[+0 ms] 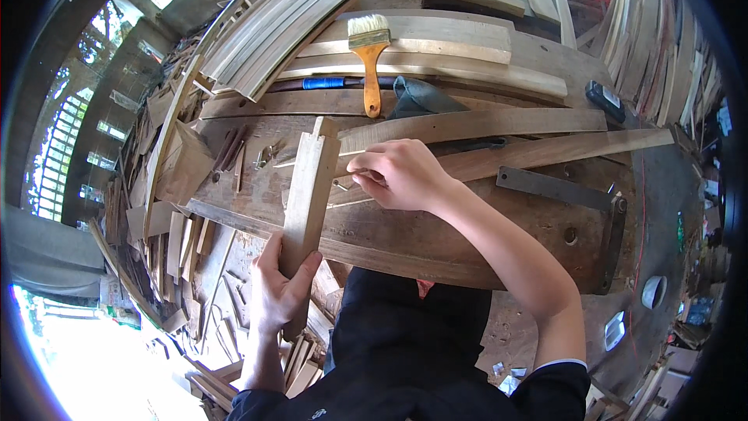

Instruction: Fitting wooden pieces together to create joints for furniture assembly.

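A squared wooden piece [308, 191] with a stepped, tenon-like upper end is gripped near its lower part by my left hand [284, 277], thumb and fingers wrapped round it. It stands tilted over the near edge of the workbench [436, 242]. Just right of its upper half is my right hand [401, 175], fingers curled into a pinch. What sits in that pinch, if anything, is too small to make out. A thin pale sliver [287, 162] shows left of the piece, at about the height of my right fingertips; whether the two connect is hidden.
A wide brush [372, 62] with an orange handle lies on boards beyond my hands. Curved boards [506, 125] cross the bench. A metal square [553, 187] rests at the right, near a dark handheld device [605, 101]. Wood offcuts [183, 242] pile up at the left.
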`<state>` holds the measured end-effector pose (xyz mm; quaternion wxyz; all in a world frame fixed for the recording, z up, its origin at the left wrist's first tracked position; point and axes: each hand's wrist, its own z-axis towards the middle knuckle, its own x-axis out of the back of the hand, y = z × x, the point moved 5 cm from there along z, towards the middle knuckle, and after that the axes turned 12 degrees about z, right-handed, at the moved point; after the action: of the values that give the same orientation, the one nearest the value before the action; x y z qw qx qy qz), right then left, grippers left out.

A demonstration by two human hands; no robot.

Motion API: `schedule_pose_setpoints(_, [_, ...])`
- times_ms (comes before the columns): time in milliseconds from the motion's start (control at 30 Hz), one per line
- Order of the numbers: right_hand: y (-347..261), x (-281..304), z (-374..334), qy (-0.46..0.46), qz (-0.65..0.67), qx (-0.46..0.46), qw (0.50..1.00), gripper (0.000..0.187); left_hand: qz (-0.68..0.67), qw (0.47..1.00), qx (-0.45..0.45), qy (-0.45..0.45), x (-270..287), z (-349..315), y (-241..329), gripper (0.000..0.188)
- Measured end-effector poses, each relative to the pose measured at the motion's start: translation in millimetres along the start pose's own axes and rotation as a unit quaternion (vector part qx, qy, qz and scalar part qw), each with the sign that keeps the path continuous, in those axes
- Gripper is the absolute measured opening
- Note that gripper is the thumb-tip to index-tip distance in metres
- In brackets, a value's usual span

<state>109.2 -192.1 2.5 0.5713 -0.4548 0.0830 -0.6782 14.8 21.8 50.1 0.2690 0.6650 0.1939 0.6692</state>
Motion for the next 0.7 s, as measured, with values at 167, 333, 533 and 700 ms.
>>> schedule_pose_setpoints(167, [0,-2,1,0.0,0.003,-0.006,1.0,0.005,-0.016,1.0,0.005,0.007,-2,-4,-1,0.031])
schedule_pose_setpoints(333, [-3,-8,4,0.006,0.046,-0.067,0.997,0.009,-0.049,0.998,0.031,0.01,-2,-7,-11,0.031])
schedule_pose_setpoints(533, [-6,-11,3,0.014,0.045,-0.074,0.996,0.009,-0.052,0.997,0.059,-0.016,-3,-8,-9,0.03])
schedule_pose_setpoints(700, [-10,-13,4,0.021,0.051,-0.067,0.996,0.01,-0.069,0.996,0.054,-0.01,-7,-9,-14,0.032])
